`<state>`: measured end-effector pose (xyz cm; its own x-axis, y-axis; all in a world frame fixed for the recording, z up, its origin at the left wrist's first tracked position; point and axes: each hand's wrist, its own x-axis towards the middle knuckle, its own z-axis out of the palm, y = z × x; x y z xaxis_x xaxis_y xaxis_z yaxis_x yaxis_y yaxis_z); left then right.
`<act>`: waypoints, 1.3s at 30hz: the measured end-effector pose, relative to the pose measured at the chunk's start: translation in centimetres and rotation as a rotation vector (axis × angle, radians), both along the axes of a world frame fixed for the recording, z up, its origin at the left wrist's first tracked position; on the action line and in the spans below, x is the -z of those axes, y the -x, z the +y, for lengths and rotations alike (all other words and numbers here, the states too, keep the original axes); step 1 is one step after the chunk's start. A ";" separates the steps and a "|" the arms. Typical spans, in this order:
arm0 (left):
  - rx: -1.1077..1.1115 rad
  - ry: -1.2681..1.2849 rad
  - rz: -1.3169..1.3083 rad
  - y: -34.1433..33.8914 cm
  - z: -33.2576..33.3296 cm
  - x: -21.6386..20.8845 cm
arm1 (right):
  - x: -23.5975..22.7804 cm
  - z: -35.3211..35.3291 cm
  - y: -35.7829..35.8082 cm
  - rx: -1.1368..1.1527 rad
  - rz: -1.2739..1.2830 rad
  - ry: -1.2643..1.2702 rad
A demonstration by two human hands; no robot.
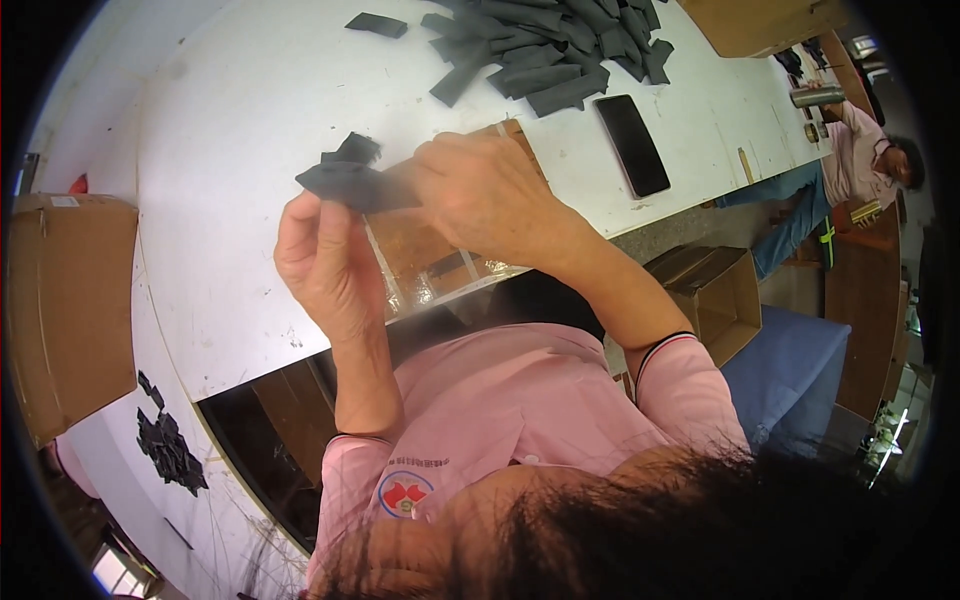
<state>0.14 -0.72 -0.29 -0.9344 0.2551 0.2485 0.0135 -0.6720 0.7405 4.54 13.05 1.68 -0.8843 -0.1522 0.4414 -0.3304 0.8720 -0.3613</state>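
Your left hand point(330, 262) pinches cloth point(352, 187); whether your right hand point(490, 195) grips too cannot be told. Before you: smooth white table point(235, 285), heaped matte dark strips point(550, 50), shiny-taped brown board point(412, 238), glossy rectangular phone point(632, 145), then that creased dark cloth, raised between your hands.

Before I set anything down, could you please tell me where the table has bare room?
A broad patch of table lies bare between the left carton and the left hand; a smaller one between the phone and the far carton. It is crowded at the dark pile and around the brown board, where the left hand holds a strip beside the right hand.
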 end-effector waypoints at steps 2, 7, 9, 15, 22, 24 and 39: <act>0.005 0.050 0.013 0.4 -0.7 2.4 | 2.2 0.3 0.1 -0.012 -0.033 0.098; 0.174 0.192 0.005 0.4 0.2 1.9 | 3.7 0.1 -0.2 -0.002 0.013 0.256; 0.205 0.196 0.087 1.2 0.7 0.9 | 3.5 0.4 0.2 -0.058 -0.048 0.169; 0.273 0.606 0.197 0.7 1.2 -1.2 | 6.2 0.3 -0.2 -0.013 -0.027 0.432; 0.055 0.602 0.273 -0.2 1.6 -0.8 | 5.3 0.0 -0.1 0.033 -0.079 0.457; 0.015 0.347 0.259 0.1 1.2 -0.3 | 4.3 0.2 -0.2 -0.017 -0.061 0.362; 0.269 0.025 0.058 1.7 -0.5 -0.6 | 4.7 -0.3 0.4 0.053 -0.113 0.179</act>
<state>-1.59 -1.22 0.29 -0.8168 0.4988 0.2898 -0.1203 -0.6385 0.7601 4.16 12.71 -3.00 -0.9343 -0.0324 0.3551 -0.2348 0.8054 -0.5443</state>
